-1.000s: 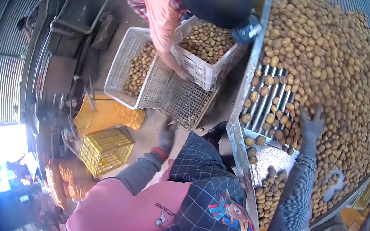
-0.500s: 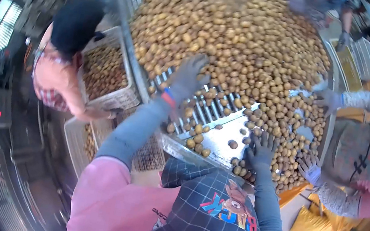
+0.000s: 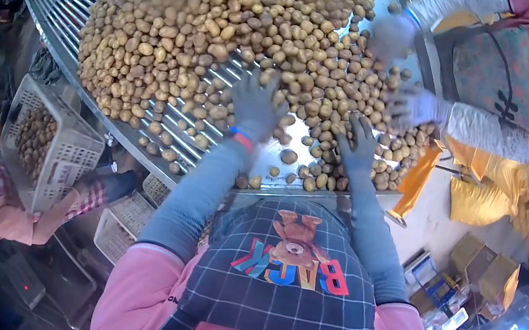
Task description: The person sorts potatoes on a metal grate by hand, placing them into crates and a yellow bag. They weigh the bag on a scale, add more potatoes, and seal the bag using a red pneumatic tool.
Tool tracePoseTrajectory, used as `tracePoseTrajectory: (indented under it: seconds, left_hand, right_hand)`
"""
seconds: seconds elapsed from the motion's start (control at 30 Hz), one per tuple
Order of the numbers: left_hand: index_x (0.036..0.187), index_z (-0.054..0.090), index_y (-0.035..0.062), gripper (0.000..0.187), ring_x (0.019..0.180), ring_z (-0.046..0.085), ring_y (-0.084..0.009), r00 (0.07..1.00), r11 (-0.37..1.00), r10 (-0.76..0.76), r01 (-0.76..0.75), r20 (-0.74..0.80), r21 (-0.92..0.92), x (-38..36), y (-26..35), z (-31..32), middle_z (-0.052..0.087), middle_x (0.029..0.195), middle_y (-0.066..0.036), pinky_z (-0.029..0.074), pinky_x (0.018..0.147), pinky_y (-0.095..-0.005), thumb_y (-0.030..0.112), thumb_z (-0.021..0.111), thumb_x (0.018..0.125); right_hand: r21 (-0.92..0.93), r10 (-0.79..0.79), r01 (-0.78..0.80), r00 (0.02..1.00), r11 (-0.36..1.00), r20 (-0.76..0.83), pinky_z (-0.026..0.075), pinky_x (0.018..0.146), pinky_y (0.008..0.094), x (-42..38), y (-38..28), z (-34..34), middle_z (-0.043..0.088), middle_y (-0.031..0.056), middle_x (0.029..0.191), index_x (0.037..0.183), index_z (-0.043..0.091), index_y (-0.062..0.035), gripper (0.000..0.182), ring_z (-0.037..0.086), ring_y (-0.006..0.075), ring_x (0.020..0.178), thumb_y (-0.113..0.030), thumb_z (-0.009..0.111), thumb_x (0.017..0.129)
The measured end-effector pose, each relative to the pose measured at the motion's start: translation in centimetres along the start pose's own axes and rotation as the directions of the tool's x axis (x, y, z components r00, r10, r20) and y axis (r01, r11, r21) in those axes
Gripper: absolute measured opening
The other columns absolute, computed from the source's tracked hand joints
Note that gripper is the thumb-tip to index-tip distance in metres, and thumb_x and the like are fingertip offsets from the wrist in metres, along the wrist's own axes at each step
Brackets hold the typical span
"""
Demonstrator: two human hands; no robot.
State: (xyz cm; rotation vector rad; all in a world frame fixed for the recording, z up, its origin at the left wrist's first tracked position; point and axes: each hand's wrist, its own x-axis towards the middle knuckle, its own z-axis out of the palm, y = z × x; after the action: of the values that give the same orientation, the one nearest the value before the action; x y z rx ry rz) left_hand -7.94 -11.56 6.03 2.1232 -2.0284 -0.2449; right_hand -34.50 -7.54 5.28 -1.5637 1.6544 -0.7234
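A broad heap of small brown potatoes (image 3: 179, 46) covers a metal sorting table with slatted bars (image 3: 72, 0). My left hand (image 3: 257, 106), in a grey glove, lies open with fingers spread among the potatoes, above the bars. Farther right, my right hand (image 3: 357, 149), also gloved, rests open on the potatoes at the near right side, its fingers apart and pointing away from me. Between the two hands shows a smooth metal plate (image 3: 292, 127) with a few loose potatoes on it. Neither hand is closed around a potato.
At right, a co-worker's gloved hands (image 3: 417, 108) reach over the same heap. On the left, another person holds a white crate (image 3: 74, 151) of potatoes. Another pale crate (image 3: 117, 228) stands below the table's left edge. Yellow sacks (image 3: 482, 201) lie at right.
The view has turned and shifted. My left hand has moved nearer to my right, over the bars' right part. The person at left now has the crate lifted and tilted.
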Motion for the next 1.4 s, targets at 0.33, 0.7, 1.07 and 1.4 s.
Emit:
tracePoseTrajectory:
  seconds: [0.33,0.7,1.07,1.4]
  left_hand:
    - [0.129,0.058,0.0133,0.053,0.127,0.045,-0.0407,0.946,0.98,-0.199,0.184,-0.255,-0.081,-11.8,-14.9,-1.7,0.045,0.14,-0.021,0.037,0.105,-0.0492,0.03,0.072,0.08]
    - [0.14,0.048,0.0111,0.069,0.134,0.039,-0.0394,0.95,0.663,0.081,0.176,0.303,-0.728,-18.1,-1.9,1.4,0.041,0.141,-0.029,0.036,0.107,-0.0439,0.032,0.073,0.078]
    - [0.139,0.049,0.0125,0.074,0.116,0.053,-0.0408,0.681,0.753,-0.619,0.656,-0.39,-0.05,2.3,-30.6,-5.9,0.052,0.127,-0.026,0.044,0.098,-0.0465,0.06,0.06,0.083]
    - [0.134,0.052,0.0073,0.068,0.131,0.036,-0.0461,0.972,0.989,-0.11,0.127,-0.208,0.072,-8.7,-9.1,2.1,0.04,0.139,-0.028,0.033,0.107,-0.0538,0.053,0.06,0.084]
  right_hand:
    - [-0.722,-0.044,0.157,0.984,0.674,0.172,0.022,0.114,0.0516,4.1,2.2,-1.5,0.029,0.0176,0.153,0.142,0.044,-0.0286,0.055,0.025,0.0424,0.14,-0.042,0.057,0.089]
    - [-0.651,-0.169,0.712,0.699,0.263,0.695,0.011,0.116,0.0579,2.1,3.8,-3.4,0.033,0.0065,0.154,0.14,0.042,-0.029,0.049,0.022,0.0311,0.145,-0.04,0.051,0.093]
    - [-0.268,-0.435,0.595,0.766,0.757,0.472,0.041,0.101,0.0449,-9.7,0.0,-7.7,0.058,0.0121,0.122,0.107,0.066,-0.0122,0.026,0.051,0.0316,0.118,-0.02,0.064,0.082]
    - [-0.118,-0.343,0.395,0.885,0.911,0.315,0.04,0.105,0.0456,-8.3,-0.1,-3.1,0.052,0.0112,0.136,0.124,0.061,-0.0177,0.04,0.051,0.0325,0.123,-0.025,0.065,0.086]
